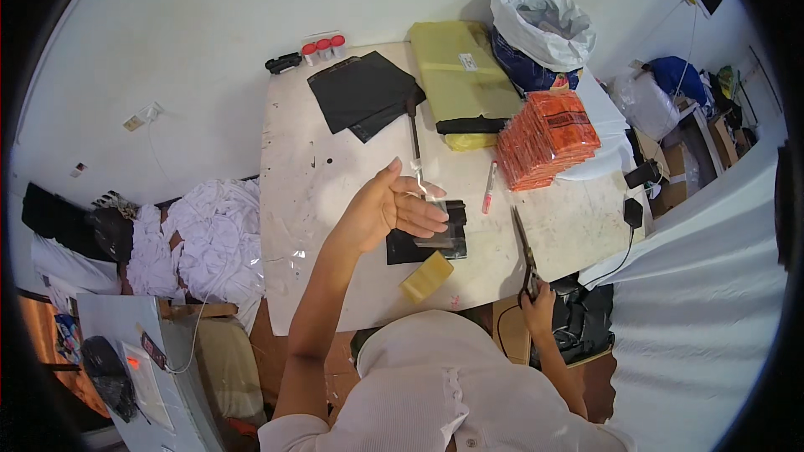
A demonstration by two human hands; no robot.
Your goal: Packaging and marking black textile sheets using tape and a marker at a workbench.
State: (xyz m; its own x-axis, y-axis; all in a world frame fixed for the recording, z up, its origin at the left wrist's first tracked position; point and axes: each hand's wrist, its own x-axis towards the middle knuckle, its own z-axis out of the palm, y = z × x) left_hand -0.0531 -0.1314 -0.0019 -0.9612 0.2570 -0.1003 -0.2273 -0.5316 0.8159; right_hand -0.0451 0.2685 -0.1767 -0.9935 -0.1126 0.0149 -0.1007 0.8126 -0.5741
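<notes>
My left hand (394,209) is over the middle of the table, its thumb raised and its fingers stretched out. Across the fingers is a clear, shiny strip (437,202) that looks like tape; whether it sticks to them I cannot tell. Just beneath lies a folded black plastic packet (455,234). A yellowish block-like piece (427,278), perhaps a tape roll, sits near the front edge. My right hand (540,305) grips a pair of scissors (526,255) by the handles at that edge, blades pointing away from me.
Flat black bags (366,94) and a dark-handled metal rod (414,130) lie farther back. Behind are red-capped containers (323,48) and a yellow package (461,67). Orange packets (548,141) are stacked by a red-and-white marker (490,187), before a large open sack (536,50).
</notes>
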